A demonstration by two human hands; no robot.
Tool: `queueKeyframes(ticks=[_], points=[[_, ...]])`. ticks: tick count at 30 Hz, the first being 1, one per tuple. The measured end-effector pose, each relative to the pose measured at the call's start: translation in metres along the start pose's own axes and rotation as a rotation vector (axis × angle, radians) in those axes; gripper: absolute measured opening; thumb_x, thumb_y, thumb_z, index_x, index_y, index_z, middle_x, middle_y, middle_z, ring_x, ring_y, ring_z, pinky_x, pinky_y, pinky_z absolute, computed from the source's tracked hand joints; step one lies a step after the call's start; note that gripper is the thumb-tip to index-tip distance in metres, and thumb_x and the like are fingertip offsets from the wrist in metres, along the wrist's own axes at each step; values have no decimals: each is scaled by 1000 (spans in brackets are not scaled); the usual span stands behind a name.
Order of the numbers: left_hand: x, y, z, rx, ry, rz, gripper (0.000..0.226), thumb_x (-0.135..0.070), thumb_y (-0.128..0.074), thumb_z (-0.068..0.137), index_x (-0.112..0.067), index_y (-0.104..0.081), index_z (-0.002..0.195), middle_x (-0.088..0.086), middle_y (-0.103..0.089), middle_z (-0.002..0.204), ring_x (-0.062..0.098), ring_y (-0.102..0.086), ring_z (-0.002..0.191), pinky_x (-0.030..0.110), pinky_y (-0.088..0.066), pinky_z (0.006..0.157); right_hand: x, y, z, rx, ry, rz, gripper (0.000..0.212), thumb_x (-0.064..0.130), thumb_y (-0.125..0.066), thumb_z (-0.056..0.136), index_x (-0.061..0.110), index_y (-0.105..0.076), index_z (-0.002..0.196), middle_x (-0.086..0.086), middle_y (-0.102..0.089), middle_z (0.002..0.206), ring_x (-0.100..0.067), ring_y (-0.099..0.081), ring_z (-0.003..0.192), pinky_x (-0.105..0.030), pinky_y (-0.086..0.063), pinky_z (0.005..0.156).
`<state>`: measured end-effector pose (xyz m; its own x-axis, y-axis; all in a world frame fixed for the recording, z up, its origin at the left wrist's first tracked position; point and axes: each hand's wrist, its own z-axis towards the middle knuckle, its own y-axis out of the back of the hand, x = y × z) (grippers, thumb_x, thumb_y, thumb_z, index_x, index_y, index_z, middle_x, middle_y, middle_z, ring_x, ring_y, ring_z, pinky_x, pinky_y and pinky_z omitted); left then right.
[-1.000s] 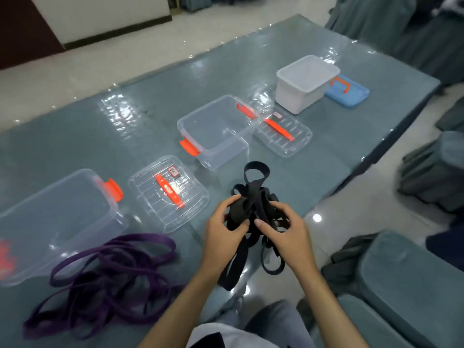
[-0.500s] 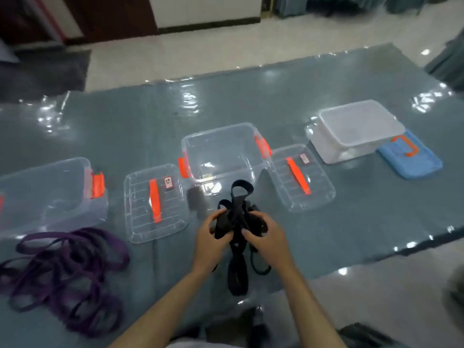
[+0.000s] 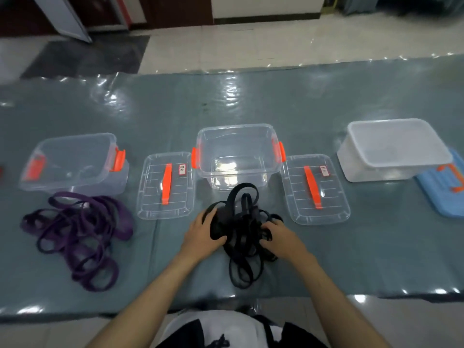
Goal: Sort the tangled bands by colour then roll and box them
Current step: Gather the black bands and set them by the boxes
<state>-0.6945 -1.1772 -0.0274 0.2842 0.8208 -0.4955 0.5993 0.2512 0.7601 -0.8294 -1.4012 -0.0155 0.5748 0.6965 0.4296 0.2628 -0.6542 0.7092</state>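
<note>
A tangle of black bands (image 3: 242, 232) lies on the table in front of the middle clear box (image 3: 237, 153). My left hand (image 3: 202, 237) grips the bundle's left side, fingers curled around the black loops. My right hand (image 3: 281, 238) grips its right side, fingertips buried in the bands. One black loop sticks up toward the middle box. A loose heap of purple bands (image 3: 80, 234) lies at the left, in front of the left clear box (image 3: 75, 163). Both clear boxes look empty.
Two clear lids with orange handles (image 3: 165, 185) (image 3: 313, 188) lie flat beside the middle box. A white box (image 3: 394, 149) stands at the right with a blue lid (image 3: 444, 188) next to it. The table edge (image 3: 376, 296) runs close to my body.
The view swung to face the table squarely. The black bundle, held up in the air before, now rests on the table with both hands still on it.
</note>
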Motion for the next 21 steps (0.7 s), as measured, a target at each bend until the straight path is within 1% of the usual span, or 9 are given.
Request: queueKeyframes(ticks=[2, 4, 7, 10, 12, 14, 16, 18, 21], points=[[2, 8, -2, 22, 12, 50, 98, -56, -74, 88, -31, -21, 167, 1, -23, 170, 29, -35, 153, 49, -40, 120, 3, 8, -4, -21, 19, -158, 43, 39, -61, 101, 23, -55, 140, -2, -47, 148, -30, -65, 116, -41, -55, 95], [5, 15, -3, 40, 27, 128, 97, -61, -70, 90, -32, -18, 167, -1, -23, 171, 28, -34, 153, 49, -40, 119, 8, 12, -9, -97, 20, -293, 36, 41, -55, 104, 24, -57, 135, -2, -55, 136, -29, -67, 107, -35, -53, 83], [1, 26, -8, 10, 18, 186, 87, -62, -66, 92, -33, -27, 164, -3, -36, 162, 27, -41, 147, 49, -44, 114, 18, 18, -17, -243, 25, -433, 28, 41, -47, 106, 25, -63, 123, 2, -64, 115, -23, -70, 92, -29, -47, 70], [1, 42, -18, -40, 0, 238, 59, -55, -63, 97, -32, -49, 150, -6, -52, 147, 24, -50, 137, 43, -49, 105, 31, 18, -21, -304, 34, -428, 26, 36, -45, 106, 27, -66, 119, 4, -64, 113, -20, -68, 85, -28, -49, 68], [5, 54, -29, -98, 7, 233, 48, -50, -63, 99, -30, -58, 142, -7, -58, 140, 21, -54, 133, 39, -50, 101, 42, 16, -21, -346, 82, -400, 26, 33, -46, 106, 27, -68, 119, 4, -64, 115, -18, -66, 88, -28, -52, 69], [13, 65, -42, -155, 23, 238, 43, -45, -64, 99, -28, -62, 139, -6, -61, 137, 21, -56, 131, 39, -50, 100, 58, 11, -19, -363, 180, -341, 26, 32, -51, 105, 23, -71, 120, 1, -68, 115, -21, -66, 98, -32, -56, 71], [21, 73, -55, -187, 25, 284, 39, -42, -62, 101, -25, -63, 136, -5, -63, 135, 21, -57, 129, 40, -51, 98, 77, 6, -17, -356, 269, -319, 26, 32, -55, 104, 22, -71, 121, 0, -70, 113, -22, -65, 100, -34, -57, 72], [36, 81, -68, -215, 52, 317, 37, -41, -59, 103, -24, -63, 136, -4, -63, 135, 22, -57, 127, 41, -51, 97, 104, -4, -11, -328, 350, -345, 27, 34, -52, 105, 24, -69, 123, 3, -68, 111, -19, -65, 100, -32, -56, 72], [68, 94, -84, -230, 108, 378, 40, -43, -52, 106, -26, -59, 142, -5, -59, 140, 21, -54, 128, 39, -47, 101, 150, -22, -6, -286, 426, -382, 29, 36, -47, 106, 27, -66, 125, 6, -67, 114, -17, -64, 100, -31, -53, 75]])
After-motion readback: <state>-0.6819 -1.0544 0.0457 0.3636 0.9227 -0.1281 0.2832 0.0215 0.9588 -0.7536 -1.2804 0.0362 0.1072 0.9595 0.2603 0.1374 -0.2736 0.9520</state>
